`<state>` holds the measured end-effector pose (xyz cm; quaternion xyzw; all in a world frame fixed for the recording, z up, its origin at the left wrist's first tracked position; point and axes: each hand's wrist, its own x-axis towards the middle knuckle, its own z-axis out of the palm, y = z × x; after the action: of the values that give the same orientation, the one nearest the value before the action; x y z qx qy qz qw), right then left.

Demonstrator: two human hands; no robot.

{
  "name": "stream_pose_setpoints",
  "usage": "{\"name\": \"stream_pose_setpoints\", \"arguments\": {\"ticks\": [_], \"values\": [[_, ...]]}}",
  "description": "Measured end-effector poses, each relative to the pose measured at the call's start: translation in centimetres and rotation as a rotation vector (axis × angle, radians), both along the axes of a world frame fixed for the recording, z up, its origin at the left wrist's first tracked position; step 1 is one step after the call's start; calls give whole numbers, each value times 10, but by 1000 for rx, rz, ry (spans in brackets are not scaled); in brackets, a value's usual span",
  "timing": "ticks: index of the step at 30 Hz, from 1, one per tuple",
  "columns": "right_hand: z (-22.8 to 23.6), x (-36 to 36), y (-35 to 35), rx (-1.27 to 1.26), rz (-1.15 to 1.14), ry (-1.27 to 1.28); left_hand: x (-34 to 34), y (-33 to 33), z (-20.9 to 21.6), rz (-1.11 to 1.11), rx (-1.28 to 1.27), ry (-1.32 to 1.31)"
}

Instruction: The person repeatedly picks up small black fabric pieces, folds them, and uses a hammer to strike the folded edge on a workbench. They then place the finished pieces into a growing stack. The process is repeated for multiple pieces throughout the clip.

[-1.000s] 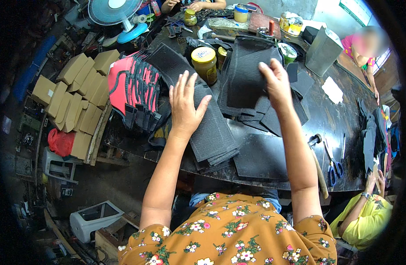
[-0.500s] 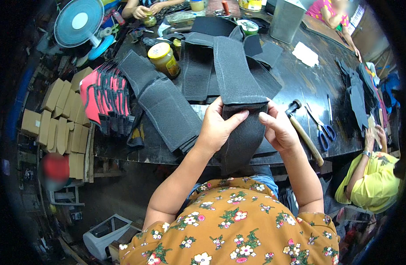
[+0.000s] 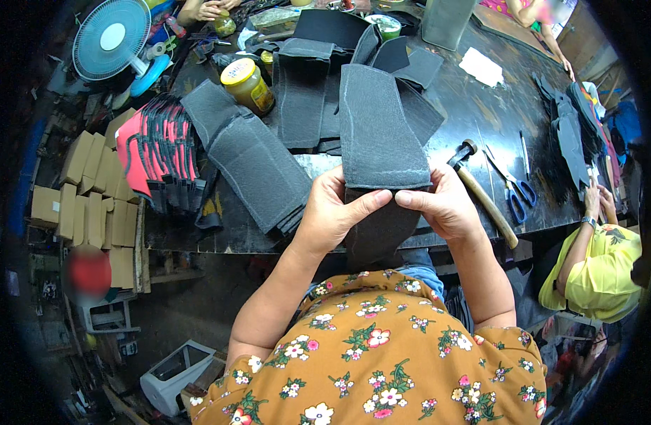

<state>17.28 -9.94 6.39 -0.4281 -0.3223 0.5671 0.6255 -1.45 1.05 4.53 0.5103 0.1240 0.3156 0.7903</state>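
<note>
Black cloth piece (image 3: 385, 127): I have it in both hands at the near edge of the table (image 3: 467, 113), its broad part reaching away over the tabletop; a darker length hangs below the thumbs, and I cannot tell whether it belongs to the same piece.
Left hand (image 3: 329, 212): turned inward, thumb laid along the near edge, fingers hidden behind the cloth in a close pinch.
Right hand (image 3: 449, 212): mirrors that pinch on the same edge, its thumb tip just beside the other.
Arms (image 3: 276, 290): both bent at the elbow, forearms slanting inward.
Half a second ago: I saw the thumbs farther apart; now they nearly meet.
One second ago: the left hand lay spread on the cloth stack (image 3: 258, 170), the right lifted over the pile.
Cloth surface: matte, finely textured, with pale lines near the borders and a curved side.
Jar (image 3: 249, 91): rounded, yellow-lidded, beyond the stack.
Red pieces (image 3: 159, 152): black-edged, packed in a row on my left.
Hammer (image 3: 484, 202): wooden handle, dark head, near the right hand.
Scissors (image 3: 511, 191): metal blades, blue loops, past the hammer.
</note>
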Motion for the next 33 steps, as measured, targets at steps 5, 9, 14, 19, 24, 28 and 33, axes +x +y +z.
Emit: {"name": "stream_pose_setpoints", "arguments": {"ticks": [5,9,14,19,24,28,33], "values": [[-10,-12,-2,15,-100,132,1,0,-11,20,22,4],[-21,-18,-3,-20,-120,54,3,-2,-21,17,-4,50],[-23,-5,-11,-41,-72,-84,-3,6,-35,-97,-2,102],[-27,16,-19,-34,20,29,-7,20,-38,-273,-328,29],[-50,23,-24,-20,-71,-285,16,-6,-31,62,-86,64],[-59,31,-33,-135,-98,-517,32,-20,-29,330,363,313],[-54,64,-75,-46,-578,-1422,32,-3,-39,476,829,411]]}}
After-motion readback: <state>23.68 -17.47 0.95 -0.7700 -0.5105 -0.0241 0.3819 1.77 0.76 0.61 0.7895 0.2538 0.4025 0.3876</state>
